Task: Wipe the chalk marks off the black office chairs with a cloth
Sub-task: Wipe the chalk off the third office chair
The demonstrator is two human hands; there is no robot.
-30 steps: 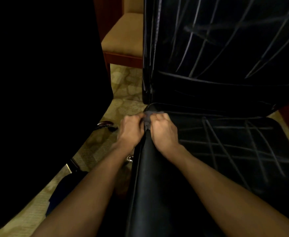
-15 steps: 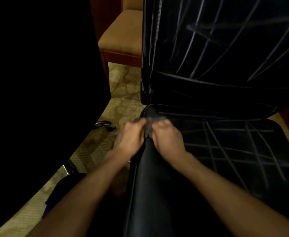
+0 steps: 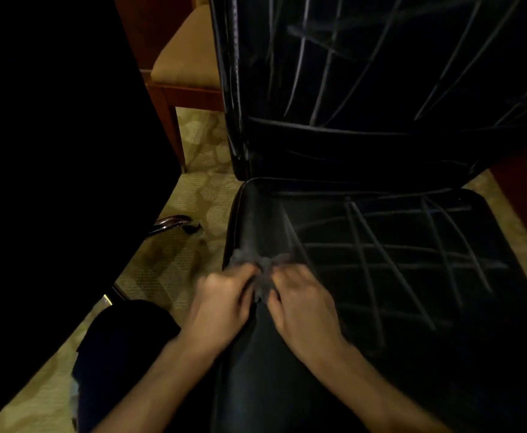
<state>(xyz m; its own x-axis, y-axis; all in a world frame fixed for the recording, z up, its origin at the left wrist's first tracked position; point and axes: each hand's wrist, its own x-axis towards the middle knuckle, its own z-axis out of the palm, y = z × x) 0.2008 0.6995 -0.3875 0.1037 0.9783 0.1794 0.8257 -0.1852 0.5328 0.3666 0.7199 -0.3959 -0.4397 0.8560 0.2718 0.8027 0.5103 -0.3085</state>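
On chair seat (image 3: 381, 276) left edge, cloth (image 3: 263, 276) bunched between both hands' fingers (image 3: 287, 273)

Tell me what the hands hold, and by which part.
Both the left hand and the right hand pinch the bunched grey cloth at its near end, on the chair seat.

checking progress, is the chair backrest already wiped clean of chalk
No, the backrest still carries many pale crossing chalk lines, while both hands press the cloth on the seat's left edge.
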